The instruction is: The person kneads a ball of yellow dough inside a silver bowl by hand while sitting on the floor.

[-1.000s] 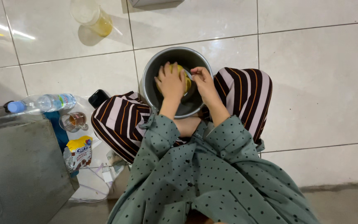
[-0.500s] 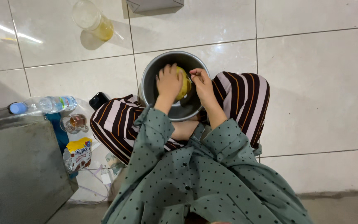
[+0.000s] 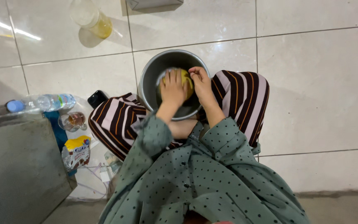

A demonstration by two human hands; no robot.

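Note:
I sit cross-legged on a white tiled floor in striped trousers and a green dotted shirt. A round grey metal pot (image 3: 154, 72) stands between my knees. My left hand (image 3: 172, 88) reaches into the pot and presses on a yellow object (image 3: 186, 79) inside it, covering most of it. My right hand (image 3: 201, 83) holds the same yellow object from its right side, fingers curled at the pot's rim. What the yellow object is cannot be made out.
A clear plastic jug with yellow liquid (image 3: 93, 18) stands on the floor at the back left. At my left lie a water bottle (image 3: 42, 103), a small glass (image 3: 72, 121), a black phone (image 3: 96, 98), a yellow snack pack (image 3: 76, 152) and a grey metal box (image 3: 17, 161).
Both hands stay in the pot on the yellow object; my left hand has shifted slightly over it. The camera view has drifted a little.

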